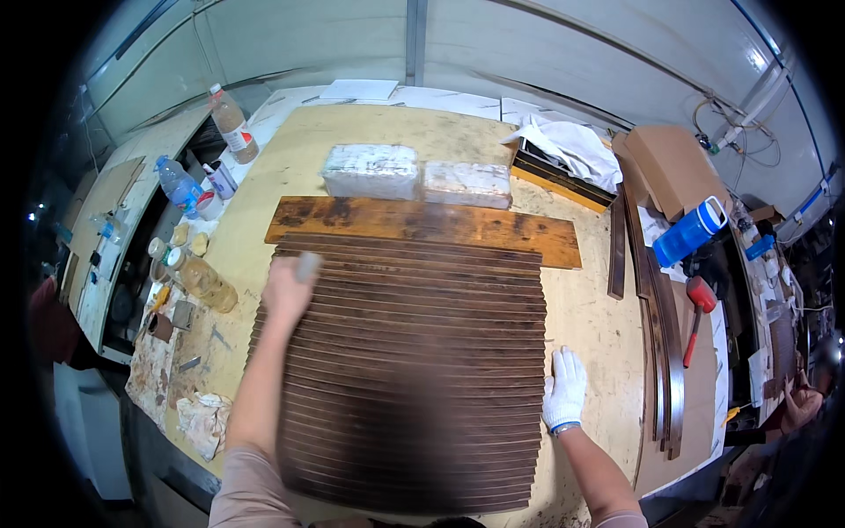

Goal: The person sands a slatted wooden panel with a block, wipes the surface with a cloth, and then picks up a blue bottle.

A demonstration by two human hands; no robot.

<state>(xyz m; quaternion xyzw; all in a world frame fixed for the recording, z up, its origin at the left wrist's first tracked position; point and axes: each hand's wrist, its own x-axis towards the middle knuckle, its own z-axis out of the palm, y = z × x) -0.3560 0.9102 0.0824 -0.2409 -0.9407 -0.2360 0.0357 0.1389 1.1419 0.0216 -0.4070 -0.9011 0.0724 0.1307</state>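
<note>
A row of dark brown wooden slats (414, 352) lies side by side across the board, their lower middle smeared by a dark blur. Bare and closed, my left hand (286, 289) is over the upper left of the slats. It grips a small pale grey block (307, 267), blurred, its exact kind unclear. My right hand (565, 390), in a white knitted glove, rests flat beside the slats' right edge with its fingers stretched out. Along the slats' far edge runs an orange-brown stained plank (422, 231).
Two wrapped white blocks (370, 172) stand behind the plank. At the far right are a cloth-topped box (563, 180), a blue bottle (689, 232), a red mallet (701, 295) and long dark strips (664, 370). Bottles (202, 280) and a crumpled rag (204, 424) are on the left.
</note>
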